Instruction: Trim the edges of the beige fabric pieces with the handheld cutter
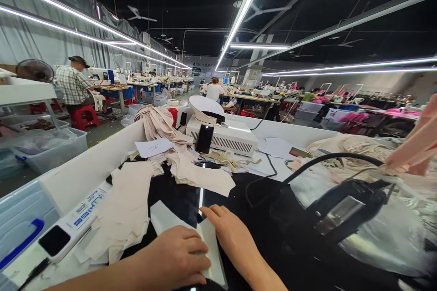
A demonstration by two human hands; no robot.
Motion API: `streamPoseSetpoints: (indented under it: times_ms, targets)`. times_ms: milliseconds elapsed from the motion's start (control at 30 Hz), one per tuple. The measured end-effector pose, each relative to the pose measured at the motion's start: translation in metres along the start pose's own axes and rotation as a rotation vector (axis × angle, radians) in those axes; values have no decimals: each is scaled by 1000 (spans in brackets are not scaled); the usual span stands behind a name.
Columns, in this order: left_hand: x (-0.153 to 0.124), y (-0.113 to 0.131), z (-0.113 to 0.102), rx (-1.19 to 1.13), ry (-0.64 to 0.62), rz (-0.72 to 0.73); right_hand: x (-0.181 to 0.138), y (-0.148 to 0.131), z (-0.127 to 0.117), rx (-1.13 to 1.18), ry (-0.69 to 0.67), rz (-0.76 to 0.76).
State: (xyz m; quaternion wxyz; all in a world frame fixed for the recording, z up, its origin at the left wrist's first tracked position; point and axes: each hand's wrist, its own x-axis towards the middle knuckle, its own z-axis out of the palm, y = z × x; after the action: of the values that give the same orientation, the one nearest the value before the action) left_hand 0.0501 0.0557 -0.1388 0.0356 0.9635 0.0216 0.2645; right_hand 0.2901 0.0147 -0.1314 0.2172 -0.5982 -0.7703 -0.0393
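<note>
A pale, flat cut piece [168,217], fabric or paper, lies on the glossy black worktop [160,191] directly in front of me, with a strip of it raised or folded between my hands. My left hand [177,257] rests over it from the left, fingers curled and pressed together on the piece. From the right, my right hand [232,234] has its fingertips at the piece's upper edge; its thumb is hidden. Beyond them lies a stack of cream cut pieces [205,175]. More layered cream pieces [131,195] spread to the left of my hands.
A black device with a metal plate [341,213] and thick cable stands at right, beside clear plastic bags [385,241]. A phone [204,139] leans against a white vented box [228,138]. Left are a white device with a dark screen [54,240] and a blue-handled bin [20,223]. People sit farther off.
</note>
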Motion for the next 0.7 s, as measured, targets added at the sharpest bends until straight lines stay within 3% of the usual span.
streamPoseSetpoints:
  times_ms: [133,233,433,567,700]
  targets:
    - [-7,-1,8,-24,-19,-8,-5,27,-3,-246,148,30]
    - [-8,-1,8,-43,-6,-10,-11,30,-8,-347,240,38]
    - [-4,-2,8,-90,-7,21,-26,-8,-3,-303,185,-153]
    - [-5,-3,6,-119,-20,53,-32,-19,6,-295,182,-179]
    - [-14,-4,-7,-145,3,-100,-36,-16,5,-307,179,-179]
